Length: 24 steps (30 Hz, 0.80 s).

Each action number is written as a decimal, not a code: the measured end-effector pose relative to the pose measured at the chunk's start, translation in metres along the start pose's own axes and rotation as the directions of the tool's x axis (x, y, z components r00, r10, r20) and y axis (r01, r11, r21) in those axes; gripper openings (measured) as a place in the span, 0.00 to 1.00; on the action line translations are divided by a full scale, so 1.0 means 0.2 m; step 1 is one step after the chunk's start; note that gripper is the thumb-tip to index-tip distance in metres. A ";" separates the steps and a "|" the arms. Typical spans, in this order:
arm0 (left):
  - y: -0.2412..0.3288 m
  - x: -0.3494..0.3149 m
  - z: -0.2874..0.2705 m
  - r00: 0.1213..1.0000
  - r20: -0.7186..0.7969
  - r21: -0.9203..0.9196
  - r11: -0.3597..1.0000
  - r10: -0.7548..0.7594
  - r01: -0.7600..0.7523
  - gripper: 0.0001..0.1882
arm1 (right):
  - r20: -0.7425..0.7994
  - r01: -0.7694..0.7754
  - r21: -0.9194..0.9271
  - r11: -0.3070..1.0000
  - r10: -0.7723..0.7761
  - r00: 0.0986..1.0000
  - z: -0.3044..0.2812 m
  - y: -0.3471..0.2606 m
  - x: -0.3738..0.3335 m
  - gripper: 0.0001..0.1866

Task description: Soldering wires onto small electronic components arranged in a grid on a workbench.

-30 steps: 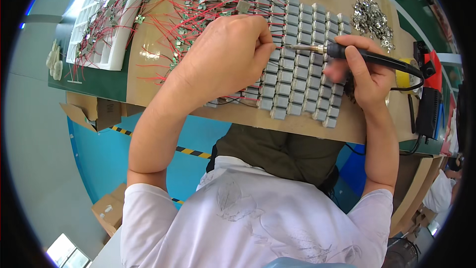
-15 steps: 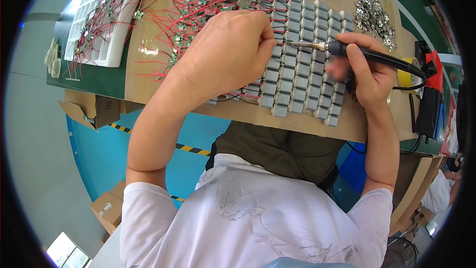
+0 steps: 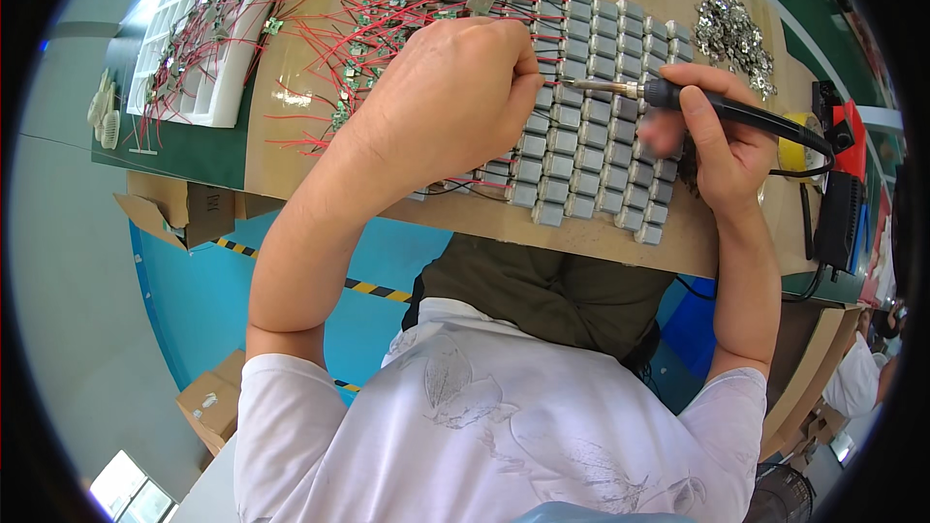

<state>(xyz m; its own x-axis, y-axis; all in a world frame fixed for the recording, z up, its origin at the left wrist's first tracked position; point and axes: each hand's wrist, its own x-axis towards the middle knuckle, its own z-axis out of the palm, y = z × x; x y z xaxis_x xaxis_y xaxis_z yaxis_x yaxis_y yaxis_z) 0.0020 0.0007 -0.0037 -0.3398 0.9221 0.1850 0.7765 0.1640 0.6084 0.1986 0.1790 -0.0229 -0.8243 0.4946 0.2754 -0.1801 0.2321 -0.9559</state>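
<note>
Our right hand (image 3: 722, 150) wraps soldering iron (image 3: 668, 95): likely light, rigid; we'd hold dark handle (image 3: 751, 118) only, tip (image 3: 575, 83) presumably hot. Left hand (image 3: 460, 97) pinched, contents unclear.

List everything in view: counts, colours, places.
table: one, green and brown, upper half
rectangular blocks: many, grey, table centre
wired circuit boards: many, green, left of blocks
small metal parts: many, silver, far side and right
soldering iron: one, black, right of centre
compartment tray: one, white, table's left
brush: at least one, cream, far left
roll: one, yellow, table's right
box-shaped unit: one, black, right end
cardboard boxes: at least two, brown, lower left
fan: one, dark, lower right
co-worker: at least one, in white, right edge
left hand: one, bare, over blocks
right hand: one, bare, holding soldering iron
</note>
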 end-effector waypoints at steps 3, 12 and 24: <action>0.00 0.00 0.00 1.000 -0.003 0.000 1.000 -0.003 0.003 0.05 | 0.000 0.004 -0.003 1.000 -0.004 1.000 0.00 0.00 0.00 0.10; 0.00 0.00 0.01 1.000 -0.007 0.008 1.000 -0.009 0.009 0.06 | 0.011 0.008 -0.028 1.000 -0.008 1.000 -0.01 0.00 0.00 0.10; 0.00 0.00 0.01 1.000 -0.002 0.027 1.000 -0.008 0.008 0.06 | 0.010 0.038 -0.006 0.999 -0.038 0.999 -0.01 0.00 -0.01 0.10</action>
<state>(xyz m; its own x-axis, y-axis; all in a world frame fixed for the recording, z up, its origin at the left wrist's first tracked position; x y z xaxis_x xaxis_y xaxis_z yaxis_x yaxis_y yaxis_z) 0.0023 0.0011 -0.0047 -0.3470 0.9200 0.1821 0.7878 0.1806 0.5888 0.2002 0.1795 -0.0240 -0.8222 0.4769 0.3106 -0.2081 0.2559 -0.9440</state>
